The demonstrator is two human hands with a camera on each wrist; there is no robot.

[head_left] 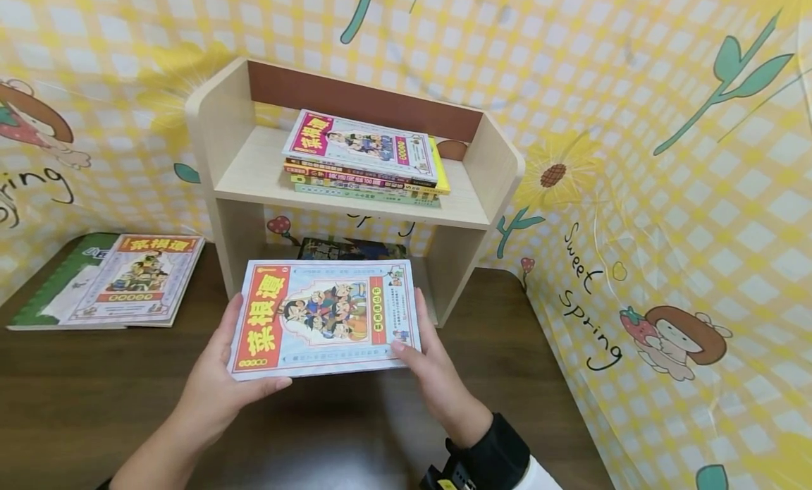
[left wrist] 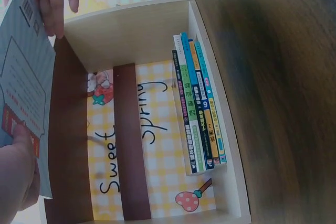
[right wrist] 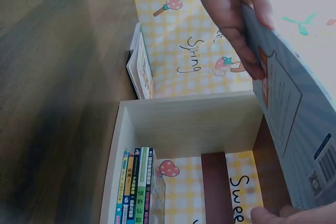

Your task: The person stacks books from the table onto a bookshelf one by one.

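Observation:
I hold a thin picture book (head_left: pixel 323 317) with a red title strip flat above the dark wooden table (head_left: pixel 355 433), just in front of a small wooden shelf (head_left: pixel 482 176). My left hand (head_left: pixel 218 363) grips its left edge, thumb on the cover. At the book's right edge my right hand (head_left: pixel 428 352) grips the same way. The left wrist view shows the book's back cover (left wrist: pixel 23 93) with my left hand (left wrist: pixel 16 177) below it. In the right wrist view the back cover (right wrist: pixel 294 108) runs between both hands.
A stack of several books (head_left: pixel 364 158) lies on the shelf's upper board. A dark book (head_left: pixel 352 249) lies under the shelf. Two more books (head_left: pixel 108 278) lie on the table at the left. A yellow checked curtain (head_left: pixel 666 194) closes off the back and right.

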